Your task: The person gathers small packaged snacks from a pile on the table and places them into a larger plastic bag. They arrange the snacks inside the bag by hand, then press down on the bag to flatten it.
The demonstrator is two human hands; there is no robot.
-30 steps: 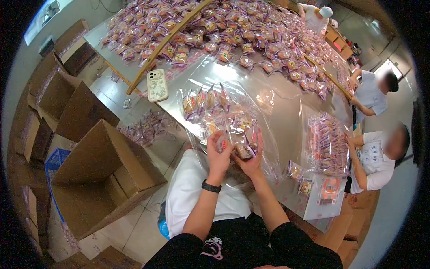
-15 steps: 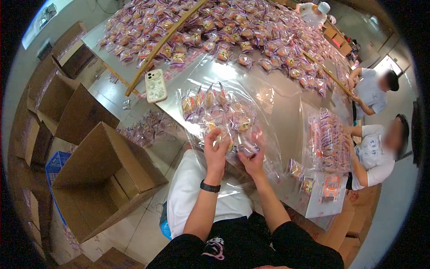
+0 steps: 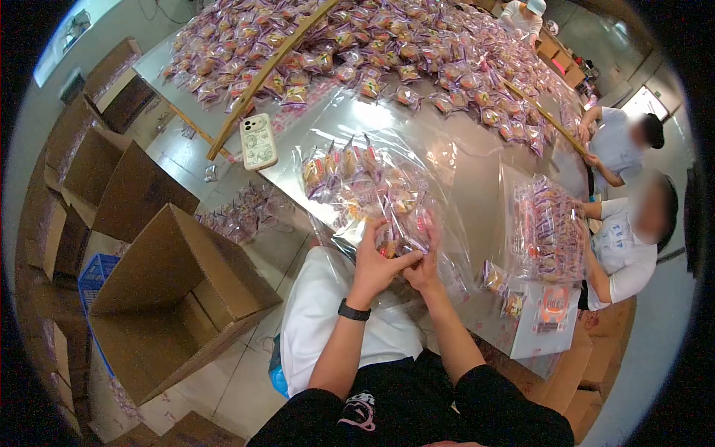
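Note:
A large clear plastic bag [image 3: 436,175] lies at the near edge of the metal table, with several individually wrapped pastries [image 3: 350,167] inside it. At the bag's near end, my left hand [image 3: 375,261] is closed around wrapped pastries, its thumb reaching across to the right. My right hand [image 3: 425,267] is closed on the right side of the same cluster, close against the left. The bag's film lies around the fingers, and the fingertips are partly hidden by plastic and wrappers.
Heaped wrapped pastries [image 3: 417,37] cover the far table behind wooden strips [image 3: 272,71]. A phone [image 3: 258,141] rests at the left. An open cardboard box [image 3: 179,305] stands left on the floor. At right, a co-worker [image 3: 633,238] handles a filled bag [image 3: 550,231].
My hands have come together at the bag's near end. My left hand has moved down and right, and its raised fingers have closed around the pastries.

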